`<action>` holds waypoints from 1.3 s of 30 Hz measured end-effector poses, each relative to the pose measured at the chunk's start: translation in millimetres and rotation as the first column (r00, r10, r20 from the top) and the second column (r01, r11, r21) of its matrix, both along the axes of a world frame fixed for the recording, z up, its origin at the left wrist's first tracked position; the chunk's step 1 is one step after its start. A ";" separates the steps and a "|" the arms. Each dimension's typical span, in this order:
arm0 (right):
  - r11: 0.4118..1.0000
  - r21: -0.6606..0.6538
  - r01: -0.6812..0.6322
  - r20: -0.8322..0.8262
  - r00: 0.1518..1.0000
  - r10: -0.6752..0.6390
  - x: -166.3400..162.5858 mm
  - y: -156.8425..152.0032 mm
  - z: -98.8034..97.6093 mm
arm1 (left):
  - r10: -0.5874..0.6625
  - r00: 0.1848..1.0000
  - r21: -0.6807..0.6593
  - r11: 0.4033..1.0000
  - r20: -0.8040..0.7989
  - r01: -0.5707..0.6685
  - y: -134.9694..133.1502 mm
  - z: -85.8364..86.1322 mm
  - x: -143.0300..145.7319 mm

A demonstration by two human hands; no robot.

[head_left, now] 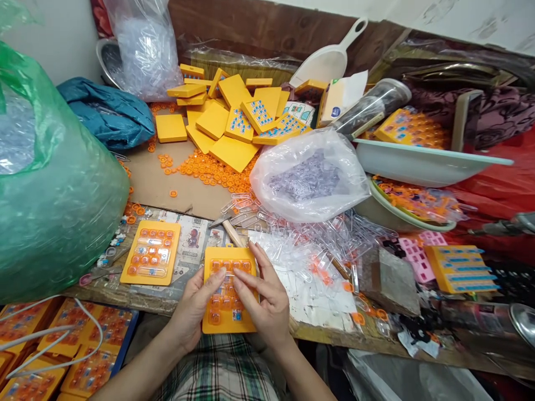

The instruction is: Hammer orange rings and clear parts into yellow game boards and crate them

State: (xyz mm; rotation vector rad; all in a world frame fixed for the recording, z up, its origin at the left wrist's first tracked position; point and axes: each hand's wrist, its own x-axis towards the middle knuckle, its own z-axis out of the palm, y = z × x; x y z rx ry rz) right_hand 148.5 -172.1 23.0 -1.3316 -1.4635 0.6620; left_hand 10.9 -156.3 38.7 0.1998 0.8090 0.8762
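A yellow plastic panel (226, 326) with rows of orange rings under clear caps is held upright over the table's front edge. My left hand (192, 309) grips its left side, the thumb lying on the face. My right hand (267, 301) is around the right side, thumb and forefinger pressed on the upper caps and the other fingers along the edge. Whether a small piece sits under those fingertips is hidden. To the left, a similar panel (176, 250) lies flat on printed paper. A hammer (234, 234) rests just behind the held panel, partly covered by it.
Yellow panels (234, 153) are piled at the back above loose orange rings (209, 170). Clear plastic pieces (292, 245) spread right of my hands, below a white bag (309, 184). A green bag (54, 211) bulges at left. A metal block (393, 281) sits at right.
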 end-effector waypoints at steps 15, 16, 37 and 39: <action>0.995 -0.084 0.056 0.002 0.998 -0.056 2.4 12.6 -6.3 | 0.105 0.986 0.015 0.995 -0.131 -0.103 0.1 -9.4 -3.3; 0.993 -0.035 0.114 0.153 0.982 -0.108 10.2 20.4 -3.6 | 0.107 0.987 -0.008 0.994 -0.122 -0.108 1.8 -7.8 -5.1; 0.992 -0.101 -0.080 0.091 0.992 0.090 19.5 -3.1 42.0 | -0.080 0.979 0.031 0.997 0.188 0.076 7.2 -6.5 -24.9; 0.987 -0.101 -0.122 0.060 0.990 0.129 11.6 -10.0 41.6 | -0.127 0.980 0.096 0.989 0.151 0.113 6.3 -4.0 -23.8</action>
